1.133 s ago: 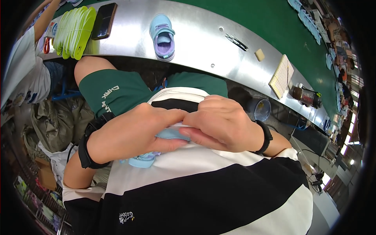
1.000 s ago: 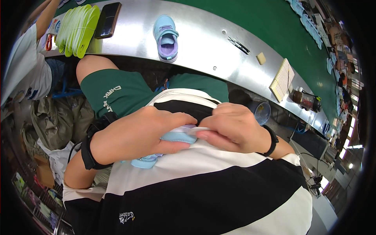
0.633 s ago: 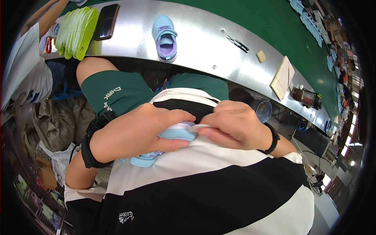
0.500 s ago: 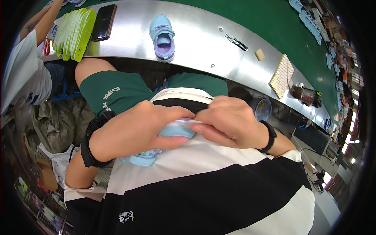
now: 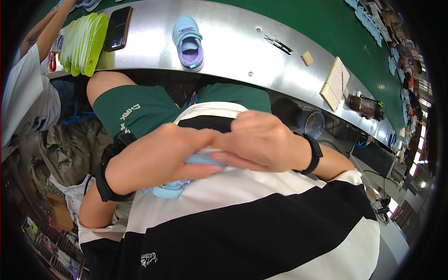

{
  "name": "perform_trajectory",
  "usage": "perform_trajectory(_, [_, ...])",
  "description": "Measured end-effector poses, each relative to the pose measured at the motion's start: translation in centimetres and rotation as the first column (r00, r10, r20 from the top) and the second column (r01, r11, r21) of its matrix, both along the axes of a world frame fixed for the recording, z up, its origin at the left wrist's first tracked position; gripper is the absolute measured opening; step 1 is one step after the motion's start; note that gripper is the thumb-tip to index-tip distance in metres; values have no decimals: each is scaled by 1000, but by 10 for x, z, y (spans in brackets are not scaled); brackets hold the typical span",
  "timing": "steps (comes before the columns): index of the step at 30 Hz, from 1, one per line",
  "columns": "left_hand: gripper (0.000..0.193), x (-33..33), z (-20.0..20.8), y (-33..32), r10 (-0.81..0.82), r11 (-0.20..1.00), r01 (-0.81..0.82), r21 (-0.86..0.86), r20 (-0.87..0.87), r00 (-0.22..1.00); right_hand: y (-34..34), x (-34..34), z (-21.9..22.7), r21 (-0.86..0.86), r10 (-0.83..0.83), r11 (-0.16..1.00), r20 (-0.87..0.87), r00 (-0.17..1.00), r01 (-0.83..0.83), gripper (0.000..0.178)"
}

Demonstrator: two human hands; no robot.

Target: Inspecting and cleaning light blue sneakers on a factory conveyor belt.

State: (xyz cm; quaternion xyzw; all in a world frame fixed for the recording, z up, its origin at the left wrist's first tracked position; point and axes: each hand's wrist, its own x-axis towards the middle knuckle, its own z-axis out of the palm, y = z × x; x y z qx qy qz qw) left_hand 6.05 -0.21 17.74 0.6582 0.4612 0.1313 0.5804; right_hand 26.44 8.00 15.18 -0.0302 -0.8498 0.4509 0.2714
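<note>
Both hands meet close against the person's striped shirt, pressed together over a small light-blue shoe (image 5: 173,187). The left hand (image 5: 156,158) wraps over the top of it, its grip clenched on the shoe, so only the blue end sticks out below the wrist; the right hand (image 5: 263,142) closes on the other end, fingers curled in against the left thumb. Held this near the body, the shoe seems braced for fine finger work. A matching blue and lilac shoe (image 5: 188,43) stands on the steel table (image 5: 233,56), well apart, beside a stack of yellow-green insoles (image 5: 83,44) and a dark phone (image 5: 117,28).
</note>
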Motion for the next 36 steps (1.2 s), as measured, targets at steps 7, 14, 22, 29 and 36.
perform_trajectory(7, [40, 1, -3, 0, 31, 998, -33, 60, 40, 999, -7, 20, -2, -4, -73, 997, 94, 993, 74, 20])
perform_trajectory(14, [42, 1, -11, -4, 5, 990, -19, 141, 101, 995, -8, 30, 0, -41, -21, 999, 110, 994, 26, 16])
perform_trajectory(22, [40, -2, -12, -5, 6, 986, -25, 166, 115, 993, -8, 39, 10, -105, -74, 990, 148, 986, 90, 14])
perform_trajectory(29, [38, 1, -8, -5, 6, 984, -21, 177, 83, 997, -8, 24, 4, -48, -39, 998, 95, 995, 44, 18])
perform_trajectory(36, [37, -2, -5, -6, 6, 996, -12, 90, 64, 998, -10, 17, 1, -16, 2, 1000, 72, 997, 0, 18])
